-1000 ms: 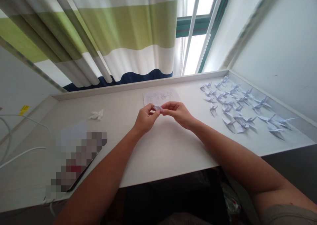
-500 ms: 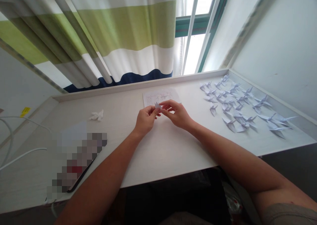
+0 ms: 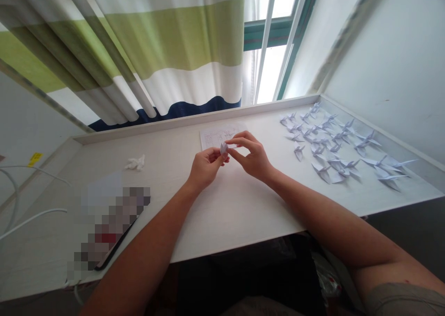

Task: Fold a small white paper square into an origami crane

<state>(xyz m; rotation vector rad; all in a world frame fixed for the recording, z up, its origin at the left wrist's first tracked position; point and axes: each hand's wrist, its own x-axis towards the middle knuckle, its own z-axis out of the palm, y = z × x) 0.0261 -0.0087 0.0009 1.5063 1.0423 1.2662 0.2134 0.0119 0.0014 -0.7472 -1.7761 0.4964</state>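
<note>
A small folded white paper piece [image 3: 223, 148] is held up over the middle of the desk, its folds pointing upward. My left hand [image 3: 206, 168] pinches it from below, with the thumb along its near side. From the right, the thumb and forefinger of my right hand [image 3: 252, 154] close on its right edge. The fingers cover much of the piece, so its full shape is hidden. Behind both hands lies a printed sheet [image 3: 212, 137], partly covered by the right hand.
Several folded paper cranes [image 3: 321, 170] are spread over the right side of the white desk [image 3: 229, 214]. At left are a crumpled tissue [image 3: 135, 163], a faint pale sheet [image 3: 102, 188], a blurred-out flat device [image 3: 114, 232] and white cables [image 3: 34, 221]. A raised rim [image 3: 167, 123] runs along the back.
The paper piece has turned slightly in my fingers and shows a wider face. My right hand has shifted a little to the right, its fingers lifted higher and more spread.
</note>
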